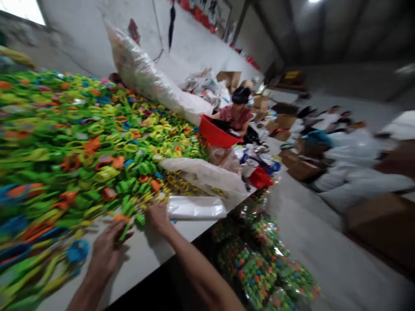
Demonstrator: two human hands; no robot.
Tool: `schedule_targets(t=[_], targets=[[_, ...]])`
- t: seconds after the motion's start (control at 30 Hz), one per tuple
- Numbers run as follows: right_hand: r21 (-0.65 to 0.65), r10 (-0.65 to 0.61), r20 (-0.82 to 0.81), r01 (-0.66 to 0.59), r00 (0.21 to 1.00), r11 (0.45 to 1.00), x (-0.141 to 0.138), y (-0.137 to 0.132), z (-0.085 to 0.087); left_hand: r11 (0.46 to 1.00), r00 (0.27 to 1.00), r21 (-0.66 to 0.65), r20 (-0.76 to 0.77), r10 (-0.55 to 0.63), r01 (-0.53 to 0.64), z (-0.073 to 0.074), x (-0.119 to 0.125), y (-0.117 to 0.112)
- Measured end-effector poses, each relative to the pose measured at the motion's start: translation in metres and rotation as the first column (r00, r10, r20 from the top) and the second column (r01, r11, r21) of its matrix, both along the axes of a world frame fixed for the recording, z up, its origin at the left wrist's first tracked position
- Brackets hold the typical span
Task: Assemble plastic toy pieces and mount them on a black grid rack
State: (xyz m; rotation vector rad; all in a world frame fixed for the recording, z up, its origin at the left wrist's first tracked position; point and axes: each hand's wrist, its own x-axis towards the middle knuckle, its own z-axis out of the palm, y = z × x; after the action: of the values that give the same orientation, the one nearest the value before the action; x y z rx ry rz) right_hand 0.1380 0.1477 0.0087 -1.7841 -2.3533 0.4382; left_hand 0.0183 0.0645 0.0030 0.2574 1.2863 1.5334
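Observation:
At the edge of a big heap of plastic toy watches, my left hand is closed on a green toy watch. An orange piece shows at its fingertips. My right hand reaches into a pile of small yellow pieces, its fingers bent and close together. What those fingers pinch, if anything, is too blurred to make out. Between the hands a green toy watch lies on the white table. Flat clear plastic bags are stacked just right of my right hand.
A white sack lies behind the bags, and a large filled sack leans over the heap. Farther back a person sits by a red basin. Filled clear bags stand below the table's right edge; cardboard boxes are at right.

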Motion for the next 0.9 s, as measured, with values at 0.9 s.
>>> schedule_targets(t=[0.9], targets=[[-0.158,0.059,-0.689,-0.229,0.722,0.961,0.039,-0.087,0.008,0.827,0.735,-0.01,-0.453,-0.505,0.562,0.004,0.012,-0.042]])
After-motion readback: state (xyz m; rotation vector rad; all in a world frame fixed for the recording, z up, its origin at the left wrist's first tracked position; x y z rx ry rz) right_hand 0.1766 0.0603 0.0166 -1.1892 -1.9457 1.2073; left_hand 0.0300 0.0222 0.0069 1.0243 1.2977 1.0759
